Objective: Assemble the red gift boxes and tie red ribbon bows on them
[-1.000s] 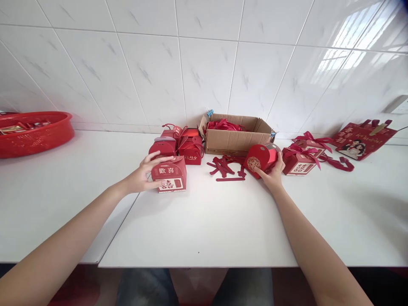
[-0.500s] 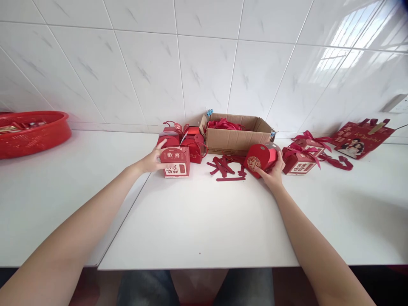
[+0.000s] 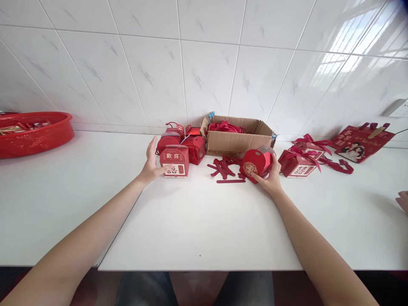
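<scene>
My left hand [image 3: 152, 165] is open, fingers apart, beside a red and white gift box [image 3: 175, 160] printed with characters; the thumb overlaps its front. Behind that box stand several more red gift boxes [image 3: 195, 148] with cord ties. My right hand [image 3: 270, 174] is wrapped around a red gift box [image 3: 256, 162] with a rounded flap and a gold emblem, tilted on the table. Left of this box lies a pile of dark red strips [image 3: 224, 167]. On its other side are ribbon-tied gift boxes [image 3: 298, 166].
An open cardboard box [image 3: 240, 142] of red ribbon stands against the tiled wall. A red plastic basket [image 3: 63, 129] is at the far left, a red paper bag [image 3: 363, 142] at the far right. Part of another hand [image 3: 403, 201] shows at the right edge. A seam crosses the white tabletop.
My left hand has loosened from the red and white box and spread its fingers. My right hand has shifted slightly left with its box. Another hand has appeared at the right edge.
</scene>
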`<state>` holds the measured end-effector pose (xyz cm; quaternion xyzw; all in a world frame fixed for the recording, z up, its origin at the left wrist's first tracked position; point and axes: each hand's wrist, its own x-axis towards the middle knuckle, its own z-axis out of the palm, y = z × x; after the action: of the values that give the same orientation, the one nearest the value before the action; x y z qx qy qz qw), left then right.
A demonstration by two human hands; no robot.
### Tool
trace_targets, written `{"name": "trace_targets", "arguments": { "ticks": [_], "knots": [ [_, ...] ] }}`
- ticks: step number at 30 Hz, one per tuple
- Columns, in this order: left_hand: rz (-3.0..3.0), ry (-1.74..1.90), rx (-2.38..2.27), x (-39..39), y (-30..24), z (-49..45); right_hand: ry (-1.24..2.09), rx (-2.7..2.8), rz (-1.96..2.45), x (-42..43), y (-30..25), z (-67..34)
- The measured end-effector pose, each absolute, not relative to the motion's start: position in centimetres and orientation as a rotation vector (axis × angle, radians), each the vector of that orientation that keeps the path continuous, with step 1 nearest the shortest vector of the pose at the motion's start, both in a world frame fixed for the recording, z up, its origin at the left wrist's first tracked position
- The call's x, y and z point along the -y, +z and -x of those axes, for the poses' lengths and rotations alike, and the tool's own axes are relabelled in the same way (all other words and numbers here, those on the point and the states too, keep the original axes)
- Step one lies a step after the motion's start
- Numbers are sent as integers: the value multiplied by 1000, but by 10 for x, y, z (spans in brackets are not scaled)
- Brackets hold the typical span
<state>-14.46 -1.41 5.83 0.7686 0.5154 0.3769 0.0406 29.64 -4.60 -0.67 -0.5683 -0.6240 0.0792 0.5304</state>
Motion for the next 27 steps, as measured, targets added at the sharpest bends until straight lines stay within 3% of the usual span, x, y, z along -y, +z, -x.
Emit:
{"name": "trace_targets", "arguments": {
  "ticks": [5,10,15,17,21,27],
  "knots": [
    [-2413,1437,-1742,61,40,111,350,1804,1138,65,0,-268],
    [-2794,1229,-921,104,18,73,580,1903,945,95,8,-218],
    [-2551,1292,-775,101,6,63,740,1941,724,123,11,-180],
    [-2444,1396,-785,93,5,66,616,1928,693,118,19,-178],
    [-2366,1473,-782,84,4,69,139,1698,912,56,63,-182],
    [-2368,1482,-709,84,4,67,78,1597,1698,-80,133,-182]
  ]
}}
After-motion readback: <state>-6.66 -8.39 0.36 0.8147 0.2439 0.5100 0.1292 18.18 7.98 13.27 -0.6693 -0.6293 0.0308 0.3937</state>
